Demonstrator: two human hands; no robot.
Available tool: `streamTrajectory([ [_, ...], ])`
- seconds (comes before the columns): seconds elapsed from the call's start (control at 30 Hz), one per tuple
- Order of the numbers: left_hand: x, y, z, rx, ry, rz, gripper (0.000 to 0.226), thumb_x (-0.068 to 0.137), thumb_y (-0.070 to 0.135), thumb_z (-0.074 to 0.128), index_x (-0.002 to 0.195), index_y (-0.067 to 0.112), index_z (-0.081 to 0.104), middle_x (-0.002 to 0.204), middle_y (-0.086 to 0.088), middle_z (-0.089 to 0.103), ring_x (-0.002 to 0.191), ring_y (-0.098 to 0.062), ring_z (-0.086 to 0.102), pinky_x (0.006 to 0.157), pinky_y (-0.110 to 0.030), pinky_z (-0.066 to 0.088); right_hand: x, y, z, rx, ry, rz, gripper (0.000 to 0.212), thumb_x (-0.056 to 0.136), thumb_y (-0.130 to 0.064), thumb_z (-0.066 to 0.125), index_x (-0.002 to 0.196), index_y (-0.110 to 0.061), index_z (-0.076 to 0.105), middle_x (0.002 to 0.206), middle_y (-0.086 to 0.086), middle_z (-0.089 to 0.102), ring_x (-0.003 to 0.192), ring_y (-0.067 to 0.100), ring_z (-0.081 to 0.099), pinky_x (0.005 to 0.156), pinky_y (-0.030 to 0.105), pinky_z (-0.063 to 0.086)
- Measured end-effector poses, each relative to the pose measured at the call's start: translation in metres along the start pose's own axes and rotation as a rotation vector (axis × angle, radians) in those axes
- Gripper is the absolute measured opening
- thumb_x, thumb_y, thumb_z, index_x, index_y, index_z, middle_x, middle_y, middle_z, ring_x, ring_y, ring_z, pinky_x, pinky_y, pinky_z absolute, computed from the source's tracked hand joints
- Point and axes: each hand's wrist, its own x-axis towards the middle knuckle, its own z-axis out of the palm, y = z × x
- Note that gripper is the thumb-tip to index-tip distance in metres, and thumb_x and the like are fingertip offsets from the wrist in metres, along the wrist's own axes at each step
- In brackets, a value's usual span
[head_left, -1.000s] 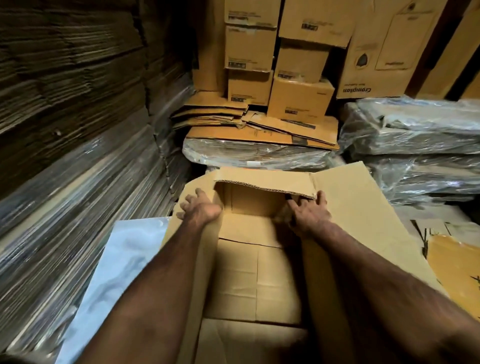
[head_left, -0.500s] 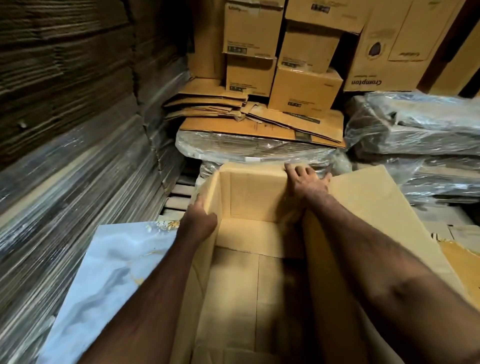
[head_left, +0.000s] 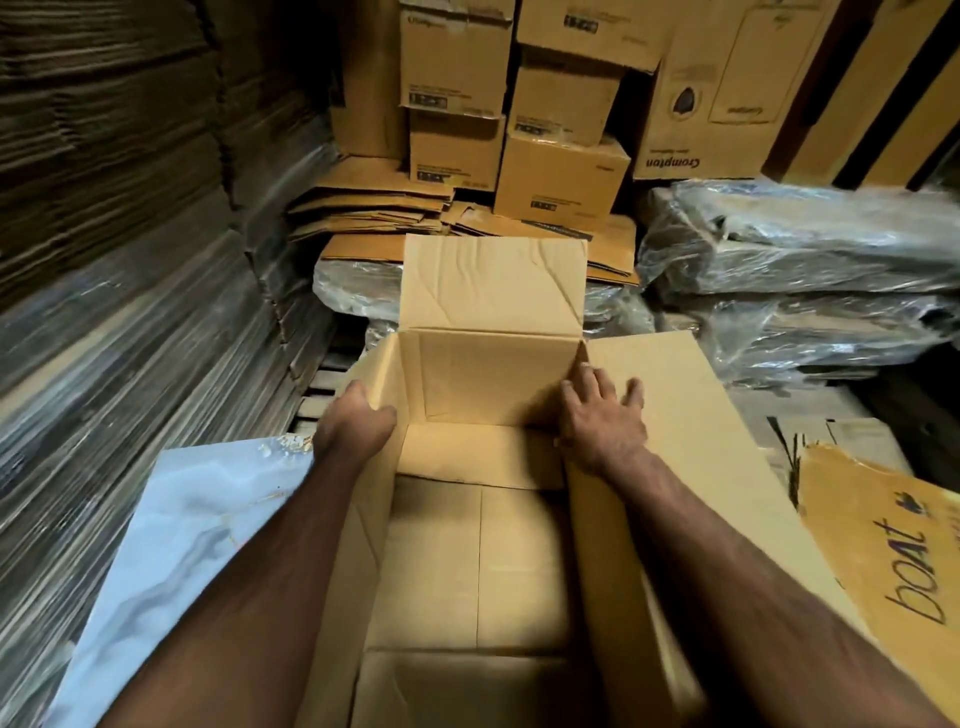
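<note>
- Two hands work on one open cardboard box (head_left: 493, 374), which stands right in front of the person, between both forearms; what it rests on is hidden.
- The left hand (head_left: 356, 423) grasps the top edge of the box's left wall near the far left corner, with the thumb inside and the fingers out of sight over the outer side.
- The right hand (head_left: 602, 415) is released, its fingers straight and spread, lying flat on the right flap (head_left: 691, 415) just beside the far right corner.
- The right flap is folded outward, and the far flap (head_left: 493, 280) stands upright, creased.
- The box's inside shows only its folded bottom flaps.
- A pale marbled sheet (head_left: 192, 535) lies just left of the box, under the left forearm.
- A flat cardboard piece printed "boat" (head_left: 893, 545) lies to the right.
- Stacked flattened cartons (head_left: 130, 260) fill the left side.
- Plastic-wrapped bundles (head_left: 810, 270) and stacked brown cartons (head_left: 561, 171) stand beyond the box.
</note>
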Motion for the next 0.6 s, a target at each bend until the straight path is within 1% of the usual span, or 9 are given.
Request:
streamTrajectory([
  [0.1,-0.021,0.006,-0.014,0.115,0.145,-0.013,0.051,0.09,0.052,0.052,0.117,0.009,0.056,0.115,-0.015,0.062,0.103,-0.035,0.059,0.081,-0.037,0.049,-0.067,-0.001,-0.003,0.079,-0.006,0.125,0.088,0.09,-0.054,0.054,0.155,-0.014,0.012,0.161,0.019,0.007,0.149,0.035,0.005,0.114,0.064,0.013],
  [0.17,-0.038,0.008,-0.019,0.252,0.215,-0.006,0.055,0.091,0.055,0.048,0.119,0.008,0.058,0.118,-0.017,0.062,0.109,-0.036,0.057,0.088,-0.042,0.047,-0.111,-0.001,-0.002,0.154,-0.014,0.198,0.095,0.088,-0.06,0.054,0.155,-0.012,0.008,0.159,0.02,0.009,0.148,0.036,0.008,0.113,0.061,0.016],
  [0.2,-0.048,0.007,-0.019,0.324,0.215,0.0,0.056,0.092,0.054,0.047,0.124,0.008,0.055,0.122,-0.016,0.059,0.112,-0.036,0.054,0.09,-0.043,0.045,-0.132,-0.001,0.0,0.192,-0.02,0.229,0.097,0.088,-0.062,0.054,0.155,-0.011,0.007,0.158,0.02,0.011,0.147,0.036,0.011,0.113,0.06,0.019],
  [0.27,-0.073,0.004,-0.018,0.388,0.126,-0.035,0.061,0.09,0.05,0.05,0.136,0.012,0.043,0.131,-0.016,0.053,0.119,-0.035,0.05,0.092,-0.045,0.043,-0.164,-0.003,0.009,0.25,-0.039,0.271,0.099,0.087,-0.062,0.056,0.154,-0.009,0.006,0.154,0.02,0.017,0.143,0.036,0.019,0.109,0.058,0.029],
  [0.33,-0.098,-0.008,-0.016,0.305,0.017,-0.118,0.065,0.087,0.042,0.058,0.14,0.012,0.037,0.135,-0.017,0.05,0.122,-0.037,0.05,0.094,-0.044,0.044,-0.18,-0.004,0.02,0.33,-0.039,0.29,0.096,0.087,-0.055,0.06,0.152,-0.005,0.009,0.146,0.02,0.028,0.135,0.036,0.033,0.101,0.052,0.04],
  [0.4,-0.119,-0.028,-0.017,0.2,-0.083,-0.118,0.064,0.084,0.038,0.066,0.135,0.007,0.045,0.132,-0.018,0.055,0.119,-0.036,0.055,0.093,-0.04,0.046,-0.185,-0.003,0.028,0.546,-0.076,0.306,0.083,0.088,-0.04,0.064,0.145,0.0,0.018,0.136,0.022,0.04,0.124,0.038,0.047,0.095,0.045,0.046],
  [0.47,-0.135,-0.048,-0.018,0.129,-0.156,-0.133,0.06,0.083,0.035,0.071,0.13,0.002,0.055,0.125,-0.019,0.061,0.113,-0.035,0.06,0.092,-0.038,0.049,-0.184,-0.001,0.03,0.739,-0.121,0.316,0.057,0.088,-0.024,0.065,0.13,-0.001,0.034,0.128,0.023,0.049,0.117,0.041,0.053,0.091,0.04,0.046],
  [0.53,-0.152,-0.059,-0.018,0.024,-0.178,-0.173,0.049,0.087,0.028,0.07,0.123,-0.003,0.059,0.122,-0.02,0.062,0.109,-0.034,0.06,0.088,-0.037,0.048,-0.184,0.001,0.027,0.824,-0.158,0.318,0.036,0.087,-0.013,0.06,0.118,-0.003,0.044,0.123,0.021,0.054,0.114,0.04,0.056,0.084,0.036,0.046],
  [0.6,-0.167,-0.062,-0.02,-0.076,-0.174,-0.195,0.033,0.091,0.021,0.065,0.114,-0.002,0.059,0.111,-0.017,0.061,0.095,-0.03,0.059,0.078,-0.035,0.044,-0.188,0.0,0.023,0.885,-0.153,0.302,0.022,0.086,-0.008,0.055,0.107,-0.005,0.049,0.118,0.019,0.058,0.108,0.037,0.058,0.076,0.032,0.045],
])
